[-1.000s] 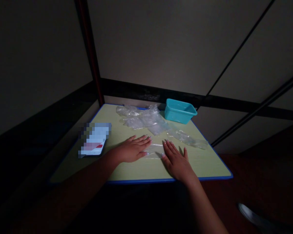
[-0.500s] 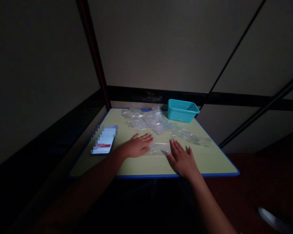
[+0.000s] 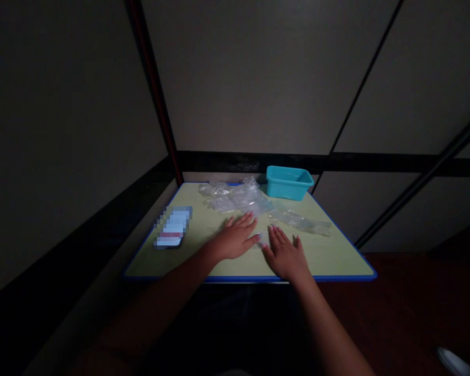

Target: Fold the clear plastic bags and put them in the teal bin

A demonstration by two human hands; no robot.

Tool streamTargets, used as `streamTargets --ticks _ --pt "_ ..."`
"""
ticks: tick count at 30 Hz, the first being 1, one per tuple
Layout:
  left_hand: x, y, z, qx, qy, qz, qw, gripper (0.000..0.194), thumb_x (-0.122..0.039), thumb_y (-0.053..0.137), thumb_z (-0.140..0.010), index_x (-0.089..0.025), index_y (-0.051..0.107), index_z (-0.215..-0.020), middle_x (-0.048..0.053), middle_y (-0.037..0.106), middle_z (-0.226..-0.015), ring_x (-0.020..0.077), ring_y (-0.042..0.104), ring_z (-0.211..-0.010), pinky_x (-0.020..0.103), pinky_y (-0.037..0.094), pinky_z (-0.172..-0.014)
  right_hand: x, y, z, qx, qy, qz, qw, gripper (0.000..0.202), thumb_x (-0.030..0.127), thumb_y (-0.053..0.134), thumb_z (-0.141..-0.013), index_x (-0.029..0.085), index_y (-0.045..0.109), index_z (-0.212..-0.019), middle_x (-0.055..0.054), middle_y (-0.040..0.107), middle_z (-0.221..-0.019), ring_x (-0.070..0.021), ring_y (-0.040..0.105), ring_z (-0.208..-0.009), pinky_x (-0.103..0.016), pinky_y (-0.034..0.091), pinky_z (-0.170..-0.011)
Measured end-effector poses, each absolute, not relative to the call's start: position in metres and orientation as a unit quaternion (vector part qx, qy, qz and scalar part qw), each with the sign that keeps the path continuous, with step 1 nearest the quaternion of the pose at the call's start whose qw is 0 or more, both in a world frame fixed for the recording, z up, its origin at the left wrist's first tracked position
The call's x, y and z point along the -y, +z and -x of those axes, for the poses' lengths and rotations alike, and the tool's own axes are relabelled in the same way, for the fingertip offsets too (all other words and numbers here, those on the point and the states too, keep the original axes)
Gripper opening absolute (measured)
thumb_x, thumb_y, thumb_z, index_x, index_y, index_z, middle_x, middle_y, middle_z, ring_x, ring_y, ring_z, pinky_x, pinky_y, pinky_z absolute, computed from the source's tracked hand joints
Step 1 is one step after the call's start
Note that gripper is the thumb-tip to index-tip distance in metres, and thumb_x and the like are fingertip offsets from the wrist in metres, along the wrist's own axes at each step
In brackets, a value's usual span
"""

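Clear plastic sheet (image 3: 263,239) between two open, palm-down hands

Only a small part of the clear plastic sheet shows, in the middle of the yellow-green table (image 3: 332,258), nearer the blue near edge than the far one; the visible part spans crosswise from hand to hand, but its ends are hidden, so its full long axis cannot be told.

The left hand (image 3: 238,239) is open, fingers a little spread and aimed at the far right corner, thumb reaching toward the right hand (image 3: 285,255); whether its palm presses down or sits just above the plastic cannot be told. The right hand is open too, flat near the sheet's right side, fingers aimed at the far edge and slightly left; neither hand is closed around anything.

Beyond the left fingertips lies a heap of crumpled clear plastic bags (image 3: 241,199), stretching along the far edge; from its right side a long clear plastic strip (image 3: 301,222) slants toward the right edge, its outer end the nearer one. A turquoise rectangular plastic bin (image 3: 289,189) stands upright at the far right corner, its long side roughly along the far edge; a smartphone (image 3: 175,228), partly pixelated, lies beside the left edge, its long axis roughly following that edge.
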State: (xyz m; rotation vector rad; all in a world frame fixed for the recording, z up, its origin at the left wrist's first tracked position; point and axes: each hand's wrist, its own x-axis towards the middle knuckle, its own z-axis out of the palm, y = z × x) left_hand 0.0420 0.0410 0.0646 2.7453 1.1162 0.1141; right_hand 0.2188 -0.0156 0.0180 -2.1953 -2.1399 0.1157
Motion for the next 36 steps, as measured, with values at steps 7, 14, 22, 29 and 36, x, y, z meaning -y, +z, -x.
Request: streamTargets --ticks 7,14,22,29,36 --pt "-0.005 0.041 -0.108 -0.403 0.075 -0.898 0.161 0.074 -0.057 0.005 -0.093 -0.009 0.013 -0.149 0.012 0.007 -0.156 0.0214 0.002 -0.144 0.049 0.009 -0.115 0.018 0.016 -0.226 0.728 0.015 0.685 -0.021 0.065 0.029 0.032 -0.088 0.020 0.011 -0.150 -0.007 0.013 -0.156 -0.0225 0.009 -0.143 -0.060 0.009 -0.109" --pt "-0.002 0.036 -0.118 -0.466 0.116 -0.859 0.179 0.075 -0.060 0.004 -0.091 -0.014 0.005 -0.150 0.013 0.009 -0.156 0.0237 0.002 -0.143 0.052 0.006 -0.114 0.017 0.018 -0.226 0.732 0.011 0.681 -0.026 0.068 0.032 0.034 -0.089 0.023 0.006 -0.150 -0.007 0.010 -0.157 -0.0251 0.007 -0.143 -0.061 0.012 -0.108" --pt "-0.006 0.031 -0.105 -0.485 0.086 -0.851 0.181 0.075 -0.057 -0.001 -0.091 -0.012 0.018 -0.148 0.011 0.014 -0.155 0.0205 0.008 -0.143 0.051 0.005 -0.115 0.017 0.024 -0.221 0.722 0.028 0.691 -0.036 0.060 0.027 0.022 -0.092 0.018 0.008 -0.150 -0.007 0.009 -0.157 -0.0215 0.008 -0.143 -0.062 0.011 -0.107" --pt "-0.003 0.025 -0.096 -0.505 0.080 -0.849 0.137 0.076 -0.057 0.001 -0.092 -0.009 0.020 -0.147 0.012 0.014 -0.155 0.0205 0.008 -0.144 0.049 0.008 -0.115 0.015 0.018 -0.221 0.702 0.034 0.711 0.001 0.059 0.032 0.014 -0.094 0.012 0.009 -0.149 -0.007 0.011 -0.156 -0.0182 0.010 -0.143 -0.058 0.009 -0.109" --pt "-0.004 0.025 -0.092 -0.528 0.066 -0.838 0.120 0.077 -0.060 0.008 -0.092 -0.008 0.021 -0.147 0.015 0.012 -0.155 0.0244 0.005 -0.143 0.048 0.010 -0.114 0.015 0.018 -0.221 0.701 0.036 0.712 0.005 0.060 0.033 0.015 -0.093 0.013 0.011 -0.149 -0.007 0.013 -0.156 -0.0181 0.011 -0.143 -0.058 0.009 -0.110"
